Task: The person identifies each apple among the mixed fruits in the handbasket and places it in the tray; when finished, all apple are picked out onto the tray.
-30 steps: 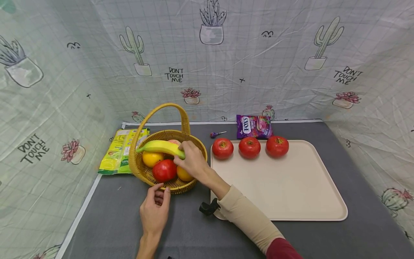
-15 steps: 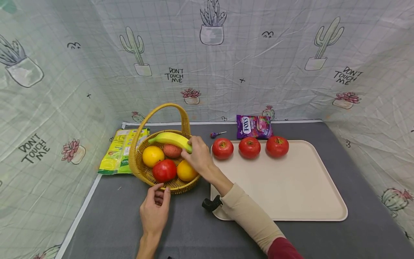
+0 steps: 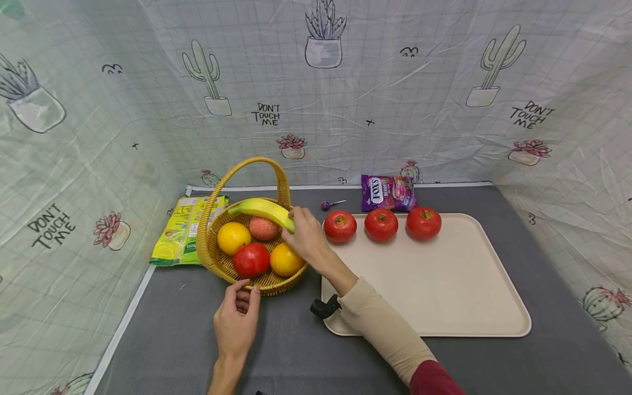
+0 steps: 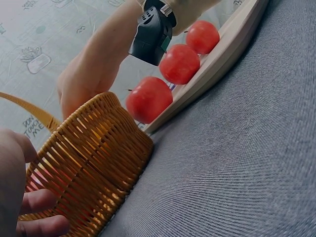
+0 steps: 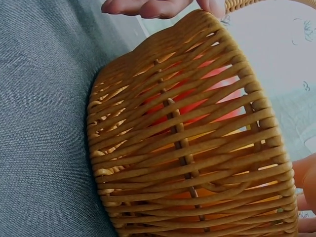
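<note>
My right hand (image 3: 307,237) pinches the right end of a yellow banana (image 3: 261,208), which lies across the back of a wicker basket (image 3: 278,288). Under and around it sit a rough pinkish fruit (image 3: 264,228), two oranges (image 3: 233,238) and a red apple (image 3: 251,260). At the basket's front rim my left hand (image 3: 236,323) holds on, thumb and index tips at the edge; the left wrist view shows its other fingers (image 4: 42,225) loosely bent outside the woven wall. The wall hides most of the right hand's fingers in the right wrist view.
Right of the basket stands a beige tray (image 3: 454,285), with three red apples (image 3: 381,225) along its back edge. Behind them lies a purple candy bag (image 3: 388,193), with a lollipop (image 3: 333,205) beside it. A yellow-green packet (image 3: 180,233) lies left of the basket, whose tall handle (image 3: 282,184) arches up.
My right hand has moved the banana right and back, then lowered it slightly, uncovering the pinkish fruit and the left orange. The left hand has stayed at the rim.
</note>
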Motion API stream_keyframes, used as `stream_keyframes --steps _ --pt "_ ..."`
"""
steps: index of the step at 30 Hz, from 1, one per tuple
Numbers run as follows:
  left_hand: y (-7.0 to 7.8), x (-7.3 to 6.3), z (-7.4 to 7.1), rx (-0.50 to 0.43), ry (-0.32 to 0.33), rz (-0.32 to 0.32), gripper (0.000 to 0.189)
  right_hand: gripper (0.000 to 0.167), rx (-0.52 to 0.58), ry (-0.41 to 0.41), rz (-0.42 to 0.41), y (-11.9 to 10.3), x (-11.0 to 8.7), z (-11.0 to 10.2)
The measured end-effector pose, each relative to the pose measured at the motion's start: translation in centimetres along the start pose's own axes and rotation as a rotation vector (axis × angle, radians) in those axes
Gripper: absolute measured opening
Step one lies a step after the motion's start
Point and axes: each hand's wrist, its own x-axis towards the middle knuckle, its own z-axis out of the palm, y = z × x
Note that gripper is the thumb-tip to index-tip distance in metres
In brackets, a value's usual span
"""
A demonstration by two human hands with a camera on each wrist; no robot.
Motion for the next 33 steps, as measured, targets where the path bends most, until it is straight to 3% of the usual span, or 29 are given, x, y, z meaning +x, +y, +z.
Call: stream_keyframes --steps 9,19,33 --pt "-0.04 0.03 -0.05 0.021 -0.01 -0.022 0.021 0.044 -0.032 -0.044 -0.003 0.23 0.24 -0.12" --pt "-0.16 0.0 -0.05 0.015 -0.011 -0.017 0.021 0.039 -0.044 -0.096 0.018 0.18 0.33 -0.08" --pt "-0.14 -0.01 -0.07 0.014 -0.011 -0.022 0.022 0.047 -0.022 -0.084 0.004 -0.03 0.37 -0.49"
